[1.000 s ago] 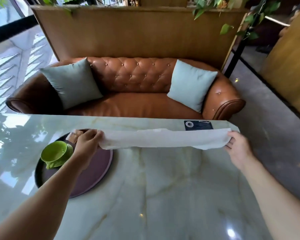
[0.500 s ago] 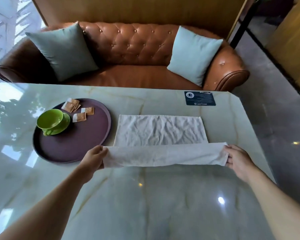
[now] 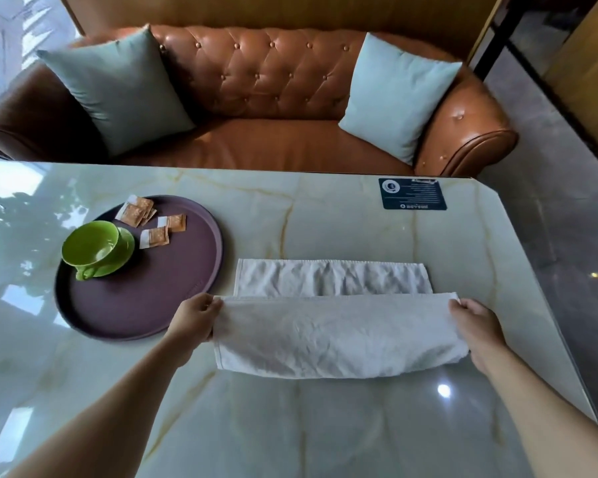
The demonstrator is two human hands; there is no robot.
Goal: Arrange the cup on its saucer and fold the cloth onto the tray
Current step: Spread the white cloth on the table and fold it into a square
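A white cloth [image 3: 335, 334] lies on the marble table, its near half lifted and turned over toward the far edge. My left hand [image 3: 194, 317] pinches the cloth's left corner and my right hand [image 3: 477, 327] pinches its right corner. The far strip of cloth still lies flat on the table. To the left stands a round purple tray [image 3: 145, 305]. On the tray a green cup [image 3: 92, 248] sits on its green saucer [image 3: 126, 251], handle toward me.
Several orange sachets [image 3: 152, 224] lie on the tray's far side. A dark blue card [image 3: 413, 194] lies near the table's far right corner. A brown leather sofa [image 3: 266, 98] with two pale cushions stands behind the table. The table's right edge [image 3: 546, 305] drops to the floor.
Both hands first drew the cloth toward me and laid its far part flat. They have since carried the near edge up and forward, so more cloth is folded over.
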